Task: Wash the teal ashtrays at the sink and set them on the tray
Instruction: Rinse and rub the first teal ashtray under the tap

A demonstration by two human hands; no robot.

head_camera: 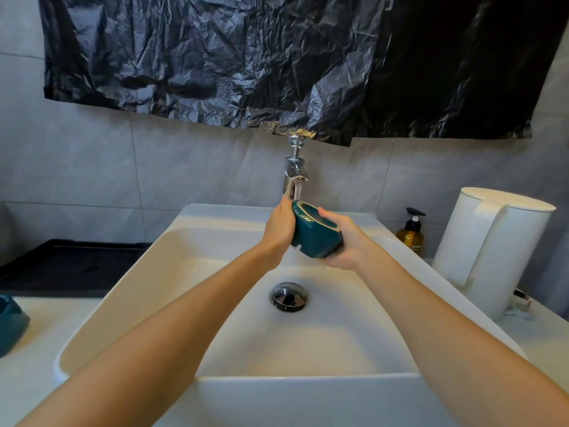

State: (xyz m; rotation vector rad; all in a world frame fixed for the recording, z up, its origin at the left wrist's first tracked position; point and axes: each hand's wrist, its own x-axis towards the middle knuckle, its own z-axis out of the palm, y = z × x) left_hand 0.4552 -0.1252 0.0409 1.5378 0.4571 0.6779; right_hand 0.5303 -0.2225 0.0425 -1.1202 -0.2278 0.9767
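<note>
A white ceramic sink [191,257] sits on a pale countertop [40,380] against a wall of grey tiles [77,161]; above the hands a crinkled black plastic sheet [277,57] hangs across the wall, its lower edge reaching the top of the chrome faucet [294,174]; water runs from the spout just above the left hand [278,229]; that hand curls round the left side of the teal ashtray [314,238], while the right hand [348,241] cradles it from beneath with the thumb on its gold-edged rim, so both grasp it, tilted, over the basin; the dark drain [289,296] lies below them; right of the right hand stand an amber pump bottle [411,232], its label too small to read, and a tall white container [492,241]; far left of the left hand lies a black tray [70,263], and nearer, at the frame's edge, a second teal ashtray [10,325] rests on the countertop.
</note>
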